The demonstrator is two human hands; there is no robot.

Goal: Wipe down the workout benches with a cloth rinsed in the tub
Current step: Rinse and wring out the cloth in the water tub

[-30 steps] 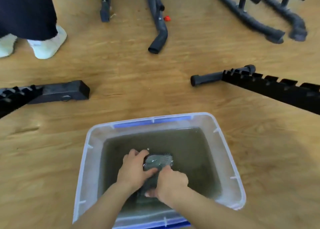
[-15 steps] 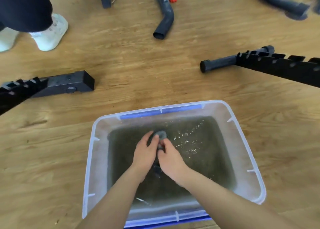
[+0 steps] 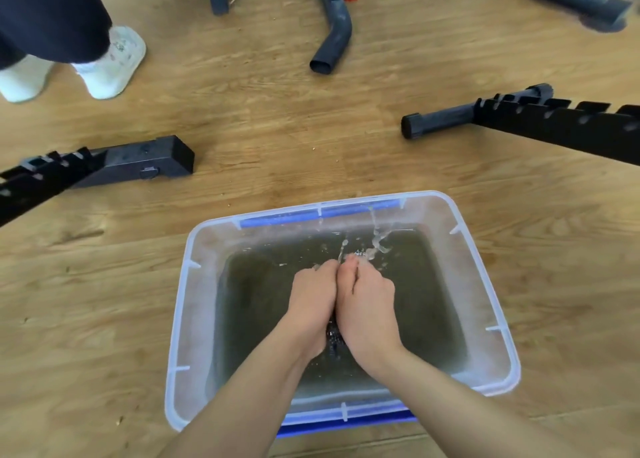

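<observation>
On the wood floor (image 3: 346, 153): count, left to right

One black bench frame (image 3: 104, 165). One clear tub (image 3: 180, 319) of murky water; inside, my left hand (image 3: 311, 302) and right hand (image 3: 367, 305), pressed together, squeeze one dark cloth (image 3: 334, 340). One second bench frame (image 3: 554, 125).

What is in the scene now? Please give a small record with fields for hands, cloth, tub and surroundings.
left hand: grips the cloth over the tub
right hand: grips the same cloth, pressed against the left hand
cloth: dark, mostly hidden between the hands
tub: clear plastic, holds murky water, drops flying
surroundings: wooden floor; left bench frame; right bench frame; another person's white shoes
</observation>
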